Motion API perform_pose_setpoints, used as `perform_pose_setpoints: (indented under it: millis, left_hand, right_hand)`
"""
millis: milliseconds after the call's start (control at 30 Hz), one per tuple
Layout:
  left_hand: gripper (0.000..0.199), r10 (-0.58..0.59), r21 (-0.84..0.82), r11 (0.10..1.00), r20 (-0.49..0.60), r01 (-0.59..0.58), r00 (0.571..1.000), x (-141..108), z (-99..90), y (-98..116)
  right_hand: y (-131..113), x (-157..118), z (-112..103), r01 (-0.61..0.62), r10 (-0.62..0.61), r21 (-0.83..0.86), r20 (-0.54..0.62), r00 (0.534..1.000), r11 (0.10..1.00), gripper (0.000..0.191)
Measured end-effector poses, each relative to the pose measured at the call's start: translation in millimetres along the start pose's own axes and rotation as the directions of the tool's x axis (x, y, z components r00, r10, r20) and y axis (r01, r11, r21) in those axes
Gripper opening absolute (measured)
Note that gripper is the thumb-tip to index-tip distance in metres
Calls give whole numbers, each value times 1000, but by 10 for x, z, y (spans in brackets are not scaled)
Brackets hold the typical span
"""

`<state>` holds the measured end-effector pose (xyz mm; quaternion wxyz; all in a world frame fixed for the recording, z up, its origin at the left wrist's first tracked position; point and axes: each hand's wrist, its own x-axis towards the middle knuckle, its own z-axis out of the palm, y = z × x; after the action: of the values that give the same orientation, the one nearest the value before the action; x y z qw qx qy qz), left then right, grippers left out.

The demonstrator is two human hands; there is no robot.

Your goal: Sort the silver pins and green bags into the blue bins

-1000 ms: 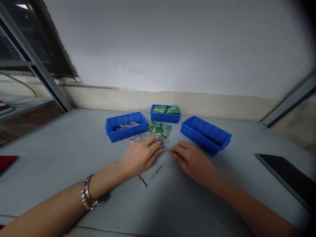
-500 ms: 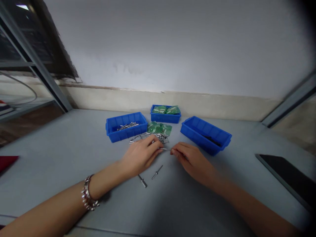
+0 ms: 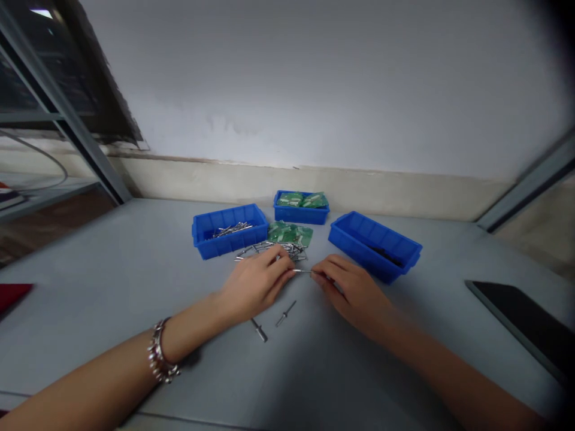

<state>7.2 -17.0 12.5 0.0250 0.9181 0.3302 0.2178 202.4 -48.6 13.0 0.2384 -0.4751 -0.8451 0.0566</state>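
Observation:
Between my two hands stretches a thin silver pop rivet [image 3: 302, 271]. My left hand [image 3: 258, 281] is closed, pinching one end of it between thumb and finger. Closed on the other end is my right hand [image 3: 344, 287], its fingertips hiding that tip. Just behind my left hand lies a pile of loose rivets [image 3: 294, 250], partly covered by my fingers. Two more rivets rest on the table in front: a smaller one [image 3: 286, 313] and a larger one [image 3: 259, 330], whose far end my left hand hides.
A blue bin of rivets [image 3: 230, 241] stands at the left, another with green packets [image 3: 300, 214] at the back, and a third holding dark pieces [image 3: 375, 254] at the right. Green packets [image 3: 291, 232] lie between them. A dark flat tablet-like object [image 3: 521, 317] is far right.
Both hands stay almost in place, still on the rivet. The visible part of the rivet looks slimmer now, and my right hand has shifted very slightly.

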Motion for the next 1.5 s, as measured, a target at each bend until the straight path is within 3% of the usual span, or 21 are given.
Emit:
perform_pose_setpoints:
  millis: [200,400,633,867,1067,1233,1500]
  left_hand:
    - [24,4,-5,1000,0,-4,1000,-6,-3,-10]
    - [25,6,27,1000,81,-9,997,2,13,-18]
    - [24,22,-3,1000,10,-22,1000,0,-3,-15]
    - [25,8,13,1000,68,-9,998,8,-3,-17]
    - [24,5,9,1000,29,-5,1000,9,-29,-19]
    - [23,-11,-7,1000,28,12,1000,5,-20,-21]
    - [22,14,-29,999,-22,-14,1000,10,1,-35]
  right_hand:
    - [-7,18,1,7,5,-100,119,993,995,18]
    - [3,16,-6,10,-7,-90,30,1000,996,20]
    - [-9,4,10,22,-10,-112,106,994,993,18]
    - [-5,2,1,33,-31,-100,15,999,994,19]
    - [-4,-4,0,50,-48,-96,17,999,994,19]
    - [-12,-8,-11,23,-23,-17,-19,1000,1000,22]
    - [2,-7,-1,-82,79,227,19,997,970,25]
